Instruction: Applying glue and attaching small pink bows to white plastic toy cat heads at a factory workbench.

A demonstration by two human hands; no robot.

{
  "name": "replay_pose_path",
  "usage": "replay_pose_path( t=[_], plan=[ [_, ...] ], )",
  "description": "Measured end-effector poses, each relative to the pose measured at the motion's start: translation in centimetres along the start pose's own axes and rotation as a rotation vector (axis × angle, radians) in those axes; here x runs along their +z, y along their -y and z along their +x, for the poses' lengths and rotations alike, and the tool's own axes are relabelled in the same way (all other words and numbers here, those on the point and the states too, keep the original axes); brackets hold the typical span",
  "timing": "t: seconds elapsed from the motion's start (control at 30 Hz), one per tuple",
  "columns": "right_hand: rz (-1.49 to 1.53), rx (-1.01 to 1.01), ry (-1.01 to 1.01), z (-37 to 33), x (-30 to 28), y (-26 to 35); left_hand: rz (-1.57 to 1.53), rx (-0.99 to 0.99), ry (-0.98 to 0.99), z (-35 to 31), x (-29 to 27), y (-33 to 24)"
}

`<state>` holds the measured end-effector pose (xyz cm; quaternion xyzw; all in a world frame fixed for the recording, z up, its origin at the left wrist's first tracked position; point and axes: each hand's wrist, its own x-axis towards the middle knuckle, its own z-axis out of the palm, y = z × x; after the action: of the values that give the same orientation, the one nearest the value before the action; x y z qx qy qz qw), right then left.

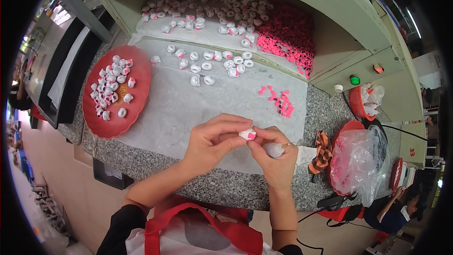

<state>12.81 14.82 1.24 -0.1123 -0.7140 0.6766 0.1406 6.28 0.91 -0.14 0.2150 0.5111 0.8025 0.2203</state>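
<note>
Over the front of the paper-covered worktop, my two hands meet around a small white figure piece with a pink mark on it. My left hand pinches its left side between thumb and fingers. From the right, my right hand grips the piece with thumb and fingertips, and also holds a small translucent squeeze bottle with a narrow tip in its palm. Loose pink bits lie scattered beyond my right hand. Farther off, several white pieces rest on the paper.
A red scalloped plate with white-and-pink pieces stands at left. Heaps of white pieces and pink bits fill the shelf behind. At right are a small red basket, a patterned cloth and a plastic bag over a red tray.
</note>
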Motion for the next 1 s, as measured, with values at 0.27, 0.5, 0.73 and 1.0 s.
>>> replay_pose_path(
  t=[0.27, 0.5, 0.73, 1.0],
  plan=[
    [-0.010, 0.041, 0.030, -0.1, -0.6, 0.5, 0.044, 0.015, 0.041, 0.0, 0.1, 0.3],
    [0.003, 0.064, 0.036, 0.0, -0.5, 0.3, 0.021, -0.025, 0.023, 0.0, 0.0, 0.4],
    [-0.020, 0.078, 0.016, 0.0, -0.4, 0.1, 0.019, -0.075, -0.034, -0.1, 0.1, 0.4],
    [-0.182, -0.214, 0.030, 0.1, 0.3, 0.2, -0.296, -0.380, -0.082, 0.2, -0.7, 0.2]
  ],
)
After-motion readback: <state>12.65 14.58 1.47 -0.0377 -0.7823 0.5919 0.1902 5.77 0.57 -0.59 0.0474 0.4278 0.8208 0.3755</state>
